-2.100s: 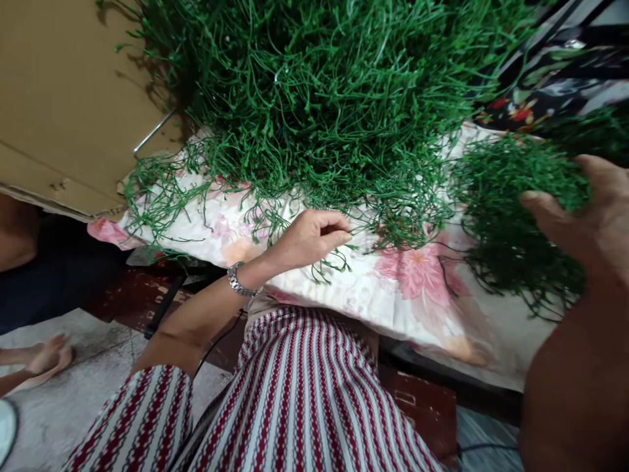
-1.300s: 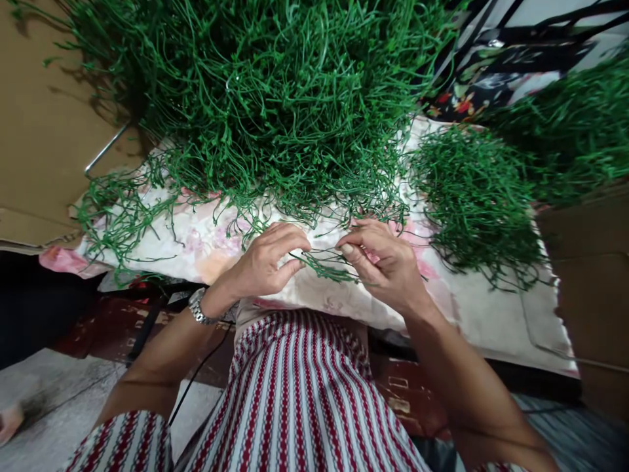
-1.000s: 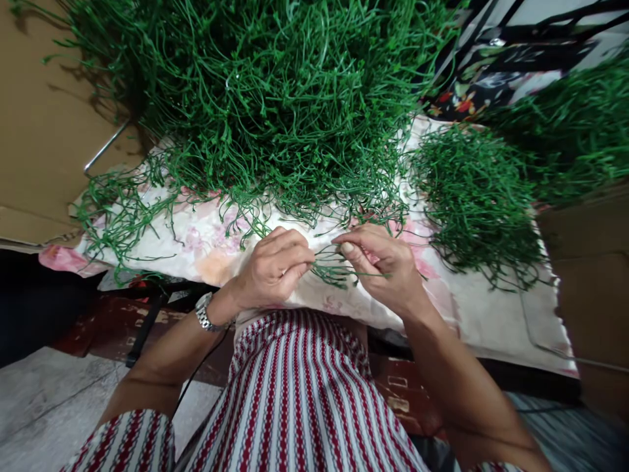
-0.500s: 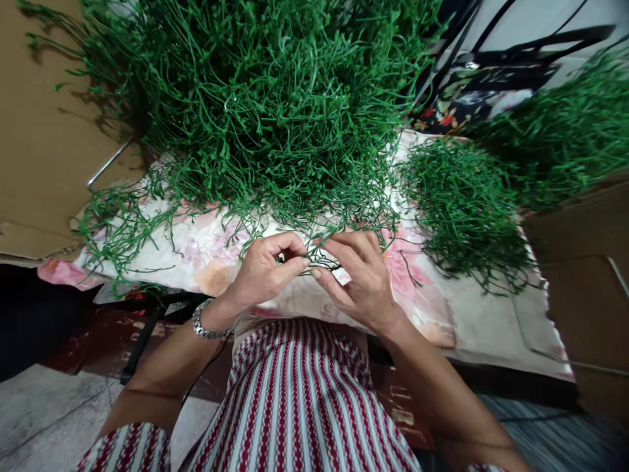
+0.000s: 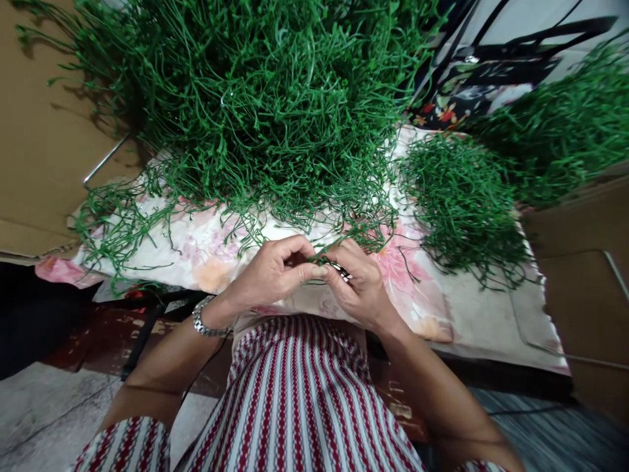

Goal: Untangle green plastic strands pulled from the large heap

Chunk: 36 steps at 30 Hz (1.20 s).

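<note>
Thin green plastic-looking plant stems (image 5: 354, 235) are held between my two hands, just above the front of the floral cloth (image 5: 275, 226). My left hand (image 5: 278, 270) pinches them with thumb and forefinger. Close against it, my right hand (image 5: 358, 278) grips the same stems, its thumb tip touching the left thumb. The stems' leafy ends stick out beyond the right fingers. Where exactly they join is hidden by my fingertips. Behind my hands rises a big heap of green stems (image 5: 275, 111).
A smaller pile of stems (image 5: 464, 210) lies to the right, and loose stems (image 5: 122, 229) are at the left. Cardboard (image 5: 44, 151) stands on the left, with a cardboard box (image 5: 584, 282) at the right. Behind are a floral bag (image 5: 449, 105) and more greenery (image 5: 570, 137).
My right hand has closed its fingers on the stems, which were loosely spread before. Both hands have come together, the left shifting slightly right.
</note>
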Available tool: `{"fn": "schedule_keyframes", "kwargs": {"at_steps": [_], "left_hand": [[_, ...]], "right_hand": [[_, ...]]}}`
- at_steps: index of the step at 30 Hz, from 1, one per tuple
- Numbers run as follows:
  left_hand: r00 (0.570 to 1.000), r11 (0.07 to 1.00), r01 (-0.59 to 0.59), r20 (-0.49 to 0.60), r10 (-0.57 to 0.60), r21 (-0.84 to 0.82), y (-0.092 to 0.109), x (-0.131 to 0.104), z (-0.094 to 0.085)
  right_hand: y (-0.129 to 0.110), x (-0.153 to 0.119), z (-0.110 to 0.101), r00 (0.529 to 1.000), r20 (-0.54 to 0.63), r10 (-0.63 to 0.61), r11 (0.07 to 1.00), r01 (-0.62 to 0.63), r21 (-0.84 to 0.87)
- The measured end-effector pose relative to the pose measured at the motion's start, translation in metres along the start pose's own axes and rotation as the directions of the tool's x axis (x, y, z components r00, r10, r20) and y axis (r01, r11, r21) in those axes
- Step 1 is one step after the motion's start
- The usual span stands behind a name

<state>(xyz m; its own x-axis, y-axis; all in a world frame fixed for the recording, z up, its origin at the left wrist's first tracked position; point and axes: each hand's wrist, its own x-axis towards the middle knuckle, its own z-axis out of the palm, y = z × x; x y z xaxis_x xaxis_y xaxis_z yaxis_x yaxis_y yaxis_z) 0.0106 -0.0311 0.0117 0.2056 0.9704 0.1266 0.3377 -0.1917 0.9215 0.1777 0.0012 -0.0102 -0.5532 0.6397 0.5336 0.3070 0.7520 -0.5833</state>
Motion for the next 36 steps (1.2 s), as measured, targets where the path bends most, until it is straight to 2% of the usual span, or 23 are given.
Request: {"fn": "schedule_keyframes", "kwargs": {"at_steps": [3,5,8,11,15,18,22,26,28,30,32,34,36], "left_hand": [[0.988,0.998,-0.016,0.152,0.007,0.062,0.001,0.001,-0.005],[0.961,0.991,-0.076,0.274,0.044,0.108,0.001,0.001,-0.008],[0.926,0.973,-0.155,0.369,0.083,0.170,0.002,-0.001,-0.012],[0.879,0.958,-0.193,0.472,0.072,0.212,0.003,-0.003,-0.014],[0.779,0.927,-0.252,0.627,0.024,0.278,0.005,-0.006,-0.015],[0.729,0.913,-0.285,0.685,0.007,0.293,0.007,-0.005,-0.015],[0.695,0.916,-0.297,0.719,0.014,0.269,0.009,-0.002,-0.016],[0.670,0.945,-0.255,0.742,0.020,0.204,0.012,0.001,-0.018],[0.655,0.963,-0.215,0.755,0.016,0.165,0.012,0.002,-0.019],[0.653,0.981,-0.150,0.758,0.007,0.121,0.011,0.003,-0.020],[0.678,0.993,-0.082,0.735,-0.003,0.080,0.009,0.003,-0.021],[0.721,0.995,-0.060,0.692,-0.010,0.077,0.007,0.004,-0.020],[0.733,0.988,-0.108,0.680,0.005,0.109,0.006,0.004,-0.019]], "right_hand": [[0.000,-0.001,-0.003,0.996,0.069,-0.054,0.996,0.058,-0.062],[0.001,-0.003,-0.004,0.986,0.120,-0.113,0.990,0.122,-0.076],[0.004,-0.004,-0.007,0.961,0.198,-0.192,0.978,0.205,-0.043],[0.006,-0.004,-0.010,0.916,0.328,-0.232,0.968,0.252,-0.018],[0.005,-0.003,-0.015,0.825,0.496,-0.271,0.954,0.298,0.025],[0.004,-0.004,-0.017,0.770,0.563,-0.300,0.948,0.306,0.087],[0.004,-0.003,-0.020,0.742,0.593,-0.313,0.944,0.310,0.109],[0.004,0.000,-0.023,0.716,0.609,-0.341,0.931,0.348,0.112],[0.004,-0.001,-0.023,0.727,0.588,-0.355,0.927,0.355,0.120],[0.005,-0.002,-0.022,0.767,0.535,-0.354,0.931,0.345,0.121],[0.007,-0.006,-0.019,0.826,0.452,-0.336,0.941,0.315,0.123],[0.009,-0.010,-0.015,0.878,0.360,-0.315,0.949,0.280,0.148],[0.008,-0.013,-0.011,0.894,0.319,-0.315,0.947,0.272,0.172]]}}
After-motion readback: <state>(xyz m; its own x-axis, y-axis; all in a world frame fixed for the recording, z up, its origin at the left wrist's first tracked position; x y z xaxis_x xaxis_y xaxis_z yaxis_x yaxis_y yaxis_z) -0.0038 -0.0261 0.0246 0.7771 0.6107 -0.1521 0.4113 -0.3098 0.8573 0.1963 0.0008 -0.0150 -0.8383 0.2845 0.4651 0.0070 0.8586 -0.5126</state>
